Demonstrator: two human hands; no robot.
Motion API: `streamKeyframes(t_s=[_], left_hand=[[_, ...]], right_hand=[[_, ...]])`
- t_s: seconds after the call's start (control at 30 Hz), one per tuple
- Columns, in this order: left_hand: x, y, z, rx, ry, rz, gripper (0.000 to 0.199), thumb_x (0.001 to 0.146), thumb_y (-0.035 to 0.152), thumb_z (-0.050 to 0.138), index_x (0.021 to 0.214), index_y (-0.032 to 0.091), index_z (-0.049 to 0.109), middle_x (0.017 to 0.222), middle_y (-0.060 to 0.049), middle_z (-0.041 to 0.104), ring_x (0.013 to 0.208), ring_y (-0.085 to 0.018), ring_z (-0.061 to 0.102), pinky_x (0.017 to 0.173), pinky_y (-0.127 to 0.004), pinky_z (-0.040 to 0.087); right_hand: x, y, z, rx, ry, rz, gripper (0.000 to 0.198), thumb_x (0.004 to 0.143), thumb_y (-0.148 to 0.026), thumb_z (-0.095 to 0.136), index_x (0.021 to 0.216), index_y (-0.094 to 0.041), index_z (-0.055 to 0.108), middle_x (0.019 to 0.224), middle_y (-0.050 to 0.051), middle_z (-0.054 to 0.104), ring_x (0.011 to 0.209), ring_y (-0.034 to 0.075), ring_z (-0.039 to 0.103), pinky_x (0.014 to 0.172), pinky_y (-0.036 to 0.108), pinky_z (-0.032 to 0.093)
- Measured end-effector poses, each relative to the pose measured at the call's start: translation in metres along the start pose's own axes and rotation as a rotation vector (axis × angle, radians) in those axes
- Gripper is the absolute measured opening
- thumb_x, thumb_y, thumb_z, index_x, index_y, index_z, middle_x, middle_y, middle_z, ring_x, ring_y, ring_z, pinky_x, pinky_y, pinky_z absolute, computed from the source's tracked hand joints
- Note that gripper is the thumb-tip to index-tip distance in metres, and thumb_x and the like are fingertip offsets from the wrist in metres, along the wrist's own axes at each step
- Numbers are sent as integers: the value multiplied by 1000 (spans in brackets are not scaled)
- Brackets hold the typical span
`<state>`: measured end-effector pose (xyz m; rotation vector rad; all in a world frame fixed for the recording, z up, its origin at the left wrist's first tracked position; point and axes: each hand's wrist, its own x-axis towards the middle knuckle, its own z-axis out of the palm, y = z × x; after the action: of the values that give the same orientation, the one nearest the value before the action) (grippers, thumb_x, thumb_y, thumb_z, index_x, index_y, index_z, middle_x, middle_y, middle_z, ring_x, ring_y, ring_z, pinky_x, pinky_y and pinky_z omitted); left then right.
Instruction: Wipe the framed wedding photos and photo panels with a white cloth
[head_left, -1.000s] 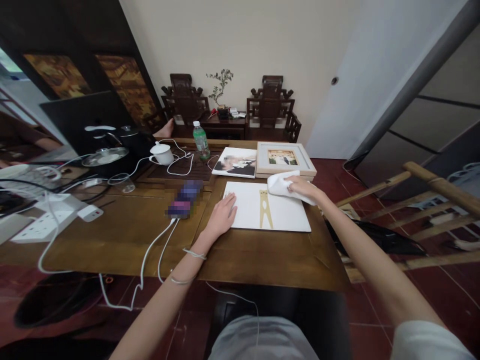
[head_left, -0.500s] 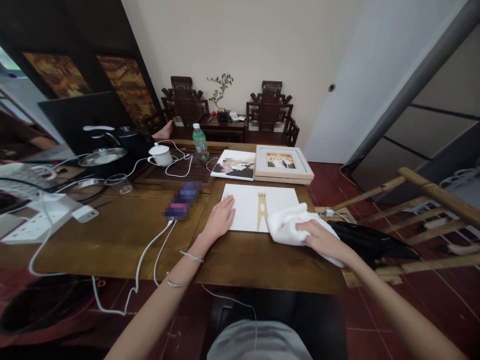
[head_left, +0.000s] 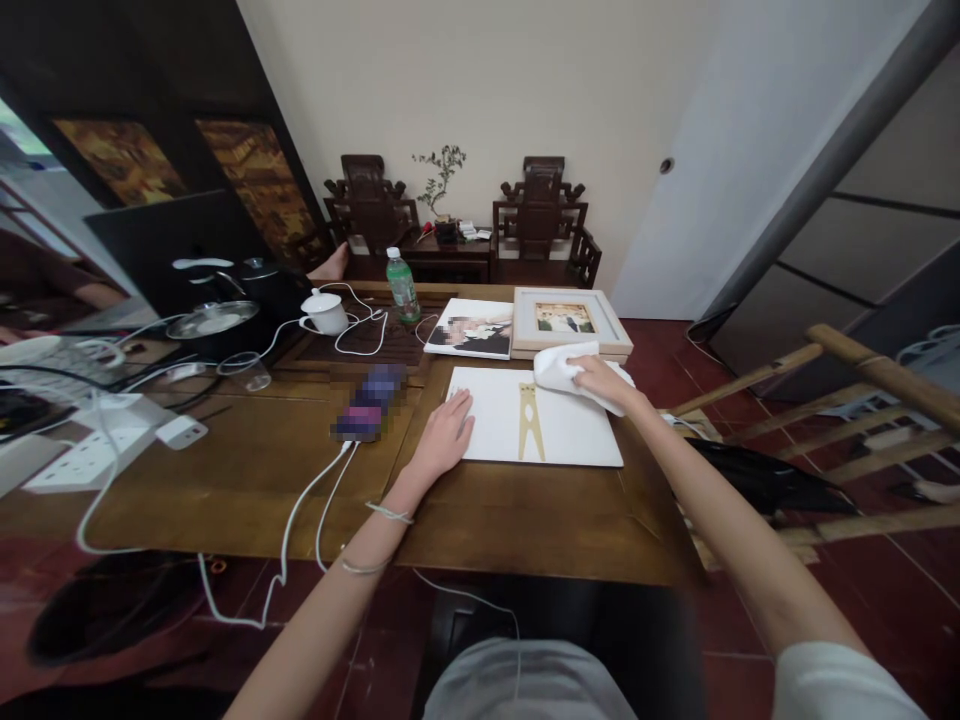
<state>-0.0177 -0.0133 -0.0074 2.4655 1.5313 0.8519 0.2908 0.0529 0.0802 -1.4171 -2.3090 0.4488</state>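
A white board (head_left: 491, 420) with a gold figure (head_left: 529, 425) on its face lies flat on the wooden table. My left hand (head_left: 444, 435) rests on the board's left edge, fingers stretched out. Bunched in my right hand (head_left: 598, 378) is a white cloth (head_left: 556, 368), which covers the board's far right corner. Just behind the board are a photo panel (head_left: 491, 338) showing a partly blurred picture and a pale frame (head_left: 611, 335) with a picture of people in it.
Left of the board lies a phone (head_left: 369, 402) with a white cable. Beyond it are a green bottle (head_left: 403, 285), a lidded white cup (head_left: 325, 313), a clear plastic cup (head_left: 246, 372), a power strip (head_left: 97, 445) and a laptop (head_left: 180, 250). A bamboo chair (head_left: 877, 390) stands at the right.
My right hand has moved the cloth from the board's near right corner away to its far right edge, baring the near corner. My left hand stays on the left edge.
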Motion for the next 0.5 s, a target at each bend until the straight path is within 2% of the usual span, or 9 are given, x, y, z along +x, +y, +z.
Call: streamKeyframes(t_s=[0.13, 0.33, 0.43, 0.5], left_hand=[[0, 0, 0, -3, 4, 1, 42, 93, 24, 37, 129, 9, 51, 140, -17, 48, 134, -26, 40, 111, -46, 34], [0, 1, 1, -5, 8, -3, 41, 93, 24, 38, 129, 8, 51, 140, -18, 48, 133, -27, 41, 110, -47, 35], [0, 2, 2, 4, 6, -5, 42, 93, 24, 37, 128, 7, 51, 140, -18, 48, 133, -28, 41, 110, -47, 34], [0, 1, 2, 2, 10, -2, 42, 93, 24, 37, 128, 7, 51, 140, -18, 48, 133, -27, 41, 110, -47, 35]], right_hand=[[-29, -14, 10, -38, 9, -54, 19, 62, -11, 37, 66, -19, 54, 72, 5, 64, 72, 22, 55, 74, 30, 40], [-110, -56, 15, -57, -99, -122, 24, 59, -3, 35, 63, -22, 50, 56, -2, 49, 62, 19, 51, 99, 39, 33], [-136, -68, 9, -22, -181, -120, 26, 59, -2, 34, 65, -22, 50, 60, -2, 52, 67, 19, 53, 99, 39, 33], [-140, -68, 3, -15, -223, -91, 26, 58, -4, 35, 67, -22, 52, 66, 0, 56, 73, 20, 54, 93, 36, 37]])
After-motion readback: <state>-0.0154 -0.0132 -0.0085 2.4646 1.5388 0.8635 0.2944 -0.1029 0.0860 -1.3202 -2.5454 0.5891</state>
